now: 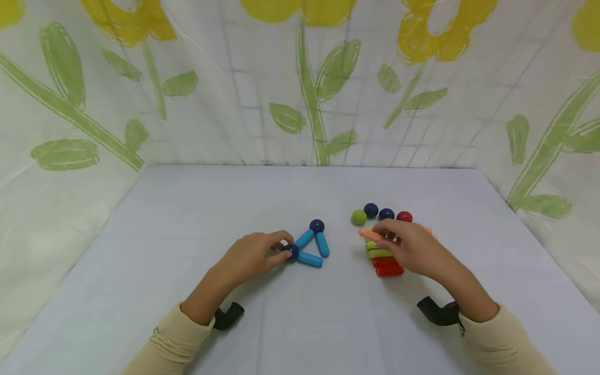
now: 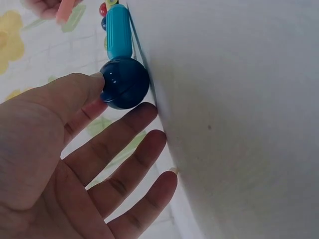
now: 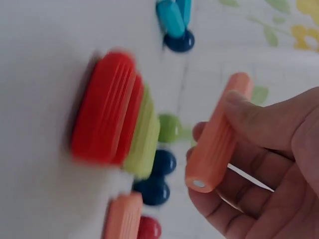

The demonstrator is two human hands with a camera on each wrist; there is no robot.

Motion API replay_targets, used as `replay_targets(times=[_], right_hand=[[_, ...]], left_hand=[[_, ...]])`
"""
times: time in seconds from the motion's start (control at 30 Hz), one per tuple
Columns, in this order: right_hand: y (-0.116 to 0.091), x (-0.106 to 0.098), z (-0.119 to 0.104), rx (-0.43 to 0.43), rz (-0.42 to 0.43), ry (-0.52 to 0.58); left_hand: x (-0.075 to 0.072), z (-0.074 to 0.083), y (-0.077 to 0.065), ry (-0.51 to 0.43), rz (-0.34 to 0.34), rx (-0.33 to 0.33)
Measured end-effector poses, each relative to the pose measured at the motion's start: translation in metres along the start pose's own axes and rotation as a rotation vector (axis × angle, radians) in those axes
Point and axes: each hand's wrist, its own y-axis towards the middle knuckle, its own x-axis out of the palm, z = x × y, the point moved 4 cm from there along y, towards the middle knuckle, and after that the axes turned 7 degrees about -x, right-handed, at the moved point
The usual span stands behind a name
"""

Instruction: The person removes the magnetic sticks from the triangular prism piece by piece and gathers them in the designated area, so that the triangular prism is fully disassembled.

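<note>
My left hand (image 1: 253,254) pinches a dark blue ball (image 2: 124,83) between thumb and finger at the left corner of a small shape. Two light blue rods (image 1: 310,259) run out from that ball. A second dark blue ball (image 1: 316,225) joins the upper rod to a third light blue rod (image 1: 322,244). The right hand (image 1: 414,245) holds an orange rod (image 3: 217,134) between its thumb and fingers, over a group of loose rods. A silvery dot shows in the rod's near end in the right wrist view.
Under and beside the right hand lie red rods (image 1: 390,271), yellow-green rods (image 1: 378,253) and another orange rod (image 3: 123,216). Behind them sit a green ball (image 1: 359,217), two dark blue balls (image 1: 386,214) and a red ball (image 1: 404,216). A flowered curtain (image 1: 211,104) hangs behind the white table (image 1: 140,234).
</note>
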Motion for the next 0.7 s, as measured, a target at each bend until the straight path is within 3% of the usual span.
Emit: replay_targets(times=[0.2, 0.43, 0.7], right_hand=[[-0.032, -0.02, 0.02, 0.033, -0.006, -0.107], [-0.048, -0.024, 0.038, -0.053, -0.02, -0.161], [-0.051, -0.018, 0.054, 0.063, -0.11, -0.253]], left_hand=[[0.0, 0.0, 0.0, 0.002, 0.009, 0.018], [0.001, -0.002, 0.0, 0.012, 0.011, 0.016], [0.001, -0.001, 0.0, 0.007, 0.012, 0.021]])
